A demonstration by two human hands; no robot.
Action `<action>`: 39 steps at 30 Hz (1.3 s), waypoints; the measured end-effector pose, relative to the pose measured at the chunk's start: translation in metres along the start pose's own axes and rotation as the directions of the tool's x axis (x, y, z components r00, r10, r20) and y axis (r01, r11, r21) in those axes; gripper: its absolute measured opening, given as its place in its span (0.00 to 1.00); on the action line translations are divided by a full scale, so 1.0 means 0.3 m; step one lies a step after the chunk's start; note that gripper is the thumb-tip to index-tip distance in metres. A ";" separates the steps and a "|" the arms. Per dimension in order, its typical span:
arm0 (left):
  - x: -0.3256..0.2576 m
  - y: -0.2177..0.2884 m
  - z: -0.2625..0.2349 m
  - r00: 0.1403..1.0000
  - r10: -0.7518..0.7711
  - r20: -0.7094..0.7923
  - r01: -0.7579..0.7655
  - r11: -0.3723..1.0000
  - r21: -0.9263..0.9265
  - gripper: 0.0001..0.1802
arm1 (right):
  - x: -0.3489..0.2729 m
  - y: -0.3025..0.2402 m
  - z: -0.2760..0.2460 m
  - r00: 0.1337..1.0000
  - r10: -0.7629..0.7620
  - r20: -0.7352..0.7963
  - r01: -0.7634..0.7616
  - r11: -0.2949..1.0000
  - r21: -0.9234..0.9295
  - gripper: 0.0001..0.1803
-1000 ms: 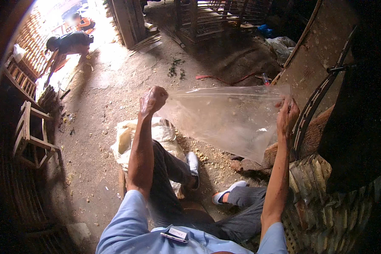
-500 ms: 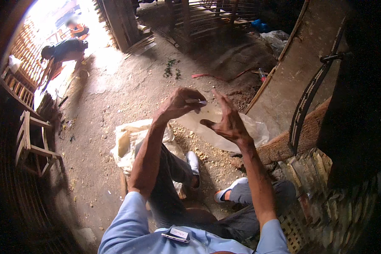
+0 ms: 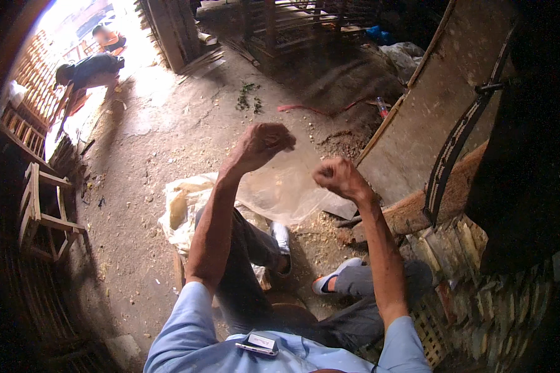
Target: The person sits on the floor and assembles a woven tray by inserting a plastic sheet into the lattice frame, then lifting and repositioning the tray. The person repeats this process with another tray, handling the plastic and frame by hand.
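Note:
A clear, thin plastic sheet or bag hangs below and between my hands, above the floor. My left hand is closed at its upper end, with the fingers curled. My right hand makes a closed fist, lower and to the right, beside the sheet's right edge. What lies inside those right fingers is hidden. A crumpled whitish sack stands by my left leg, partly behind my left forearm.
Yellowish bits litter the floor. At left stands a wooden frame stool. A leaning board and stacked split pieces are at right. One person bends near the bright doorway; another is farther off.
My right hand has gone from spread fingers to a fist and moved slightly down. The plastic sheet has swung left from beneath my right hand. My left fingers have curled in.

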State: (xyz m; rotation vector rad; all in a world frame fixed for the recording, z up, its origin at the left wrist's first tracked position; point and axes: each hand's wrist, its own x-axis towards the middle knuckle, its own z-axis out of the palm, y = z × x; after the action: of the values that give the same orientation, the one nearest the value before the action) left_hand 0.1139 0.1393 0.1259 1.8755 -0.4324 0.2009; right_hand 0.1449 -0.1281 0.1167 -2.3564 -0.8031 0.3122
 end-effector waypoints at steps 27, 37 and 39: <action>0.022 0.007 0.069 0.992 -0.124 0.037 0.129 0.933 -0.335 0.09 | 0.018 -0.039 -0.022 0.973 -0.146 -0.176 0.200 0.917 0.346 0.32; -0.011 -0.029 -0.087 0.824 -0.519 0.227 0.398 0.815 0.420 0.24 | -0.029 0.050 -0.113 0.868 0.051 -0.495 0.197 0.877 0.437 0.11; -0.040 -0.020 -0.107 0.897 -0.396 0.196 0.254 0.825 0.505 0.27 | -0.042 0.022 -0.116 0.878 0.019 -0.479 0.212 0.881 0.422 0.13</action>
State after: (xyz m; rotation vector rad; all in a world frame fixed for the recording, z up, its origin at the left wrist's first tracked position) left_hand 0.1075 0.1733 0.1275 2.4418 -0.2603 -0.2361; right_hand 0.1519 -0.1567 0.1400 -1.8137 -0.5322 -0.1129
